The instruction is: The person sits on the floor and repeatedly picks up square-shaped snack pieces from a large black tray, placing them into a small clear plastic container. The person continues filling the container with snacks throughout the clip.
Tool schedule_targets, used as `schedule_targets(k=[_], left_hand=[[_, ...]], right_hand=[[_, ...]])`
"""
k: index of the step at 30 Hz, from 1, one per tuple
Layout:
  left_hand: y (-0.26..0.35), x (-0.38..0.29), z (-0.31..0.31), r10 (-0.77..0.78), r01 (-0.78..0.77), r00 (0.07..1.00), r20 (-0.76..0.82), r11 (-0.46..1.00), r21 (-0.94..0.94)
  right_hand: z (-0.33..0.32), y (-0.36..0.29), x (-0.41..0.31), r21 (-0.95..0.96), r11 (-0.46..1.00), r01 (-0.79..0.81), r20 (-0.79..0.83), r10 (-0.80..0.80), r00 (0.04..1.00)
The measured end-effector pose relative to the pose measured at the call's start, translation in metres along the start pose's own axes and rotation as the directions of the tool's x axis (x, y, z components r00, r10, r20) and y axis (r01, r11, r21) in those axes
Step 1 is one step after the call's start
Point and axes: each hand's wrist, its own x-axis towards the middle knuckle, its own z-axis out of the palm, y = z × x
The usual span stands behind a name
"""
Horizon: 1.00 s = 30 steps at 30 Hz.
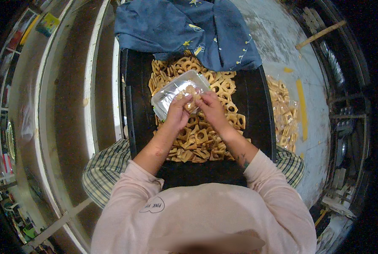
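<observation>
Both of my hands meet over a clear plastic container (163, 95) that lies tilted on a heap of flat tan pieces with holes (201, 136). Between the fingers of my left hand (178, 112) and my right hand (212, 108) is a small clear plastic bag (189, 96) with tan contents; each hand pinches it from its own side. The container looks shiny inside, and its near right part is hidden by my hands. The holed pieces, several of them roughly square, lie spread on a black surface (255, 108) before me.
Dark blue patterned cloth (189, 31) covers the far end of the black surface. To the right, clear bags of similar holed pieces (284, 117) rest on the grey floor (313, 127). A long white-edged frame (92, 70) runs along the left, and cluttered shelves (4, 111) stand beyond it.
</observation>
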Motion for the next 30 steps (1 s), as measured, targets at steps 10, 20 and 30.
schedule_targets(k=[10,20,30], left_hand=[[-0.011,-0.018,0.013,-0.239,0.229,0.967,0.093,0.968,0.105],[0.006,0.008,-0.007,0.023,-0.015,1.000,0.020,0.943,-0.332],[0.014,-0.002,0.006,0.018,0.019,0.998,0.066,0.850,-0.526]], right_hand=[[-0.009,-0.013,-0.007,-0.456,0.881,0.131,-0.042,-0.168,0.985],[-0.091,0.084,0.013,-0.447,0.893,-0.038,0.190,0.137,0.972],[-0.107,0.189,-0.034,-0.968,0.027,0.250,0.233,0.462,0.855]])
